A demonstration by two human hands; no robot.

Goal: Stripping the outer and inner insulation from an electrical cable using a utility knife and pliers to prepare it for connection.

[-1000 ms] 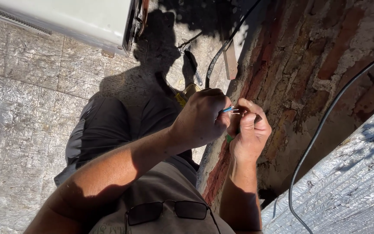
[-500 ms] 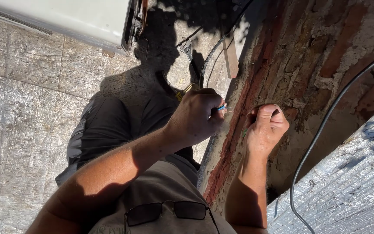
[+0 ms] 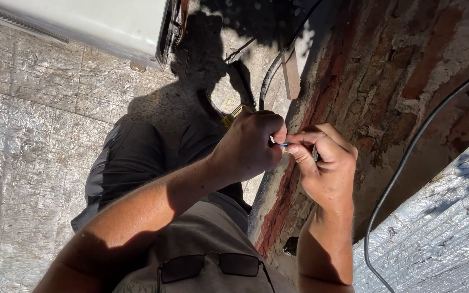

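My left hand (image 3: 248, 145) is closed, its fingertips pinching one end of a thin blue wire (image 3: 283, 144). My right hand (image 3: 324, 168) is closed too, thumb and forefinger pinching the other end, so the wire bridges the short gap between my two hands. What else my right fist encloses I cannot tell; something dark shows at its far side.

Just beyond my right hand stands the rough brick wall (image 3: 408, 70), and a black cable (image 3: 403, 168) hangs clear of my right wrist. Beyond my left knuckles run dark cables (image 3: 267, 76) and a wooden stick (image 3: 291, 73). Farther past my left hand is a white unit (image 3: 99, 24). Below my left forearm lie my dark trousers (image 3: 131, 163) and the silvery foil-faced floor (image 3: 28, 135). Sunglasses (image 3: 213, 266) hang at my shirt, near my elbows.

To work the wire well, I judge both grips should stay close to its exposed tip, wrists steady, forearms braced, so that the fine strand neither slips nor kinks.
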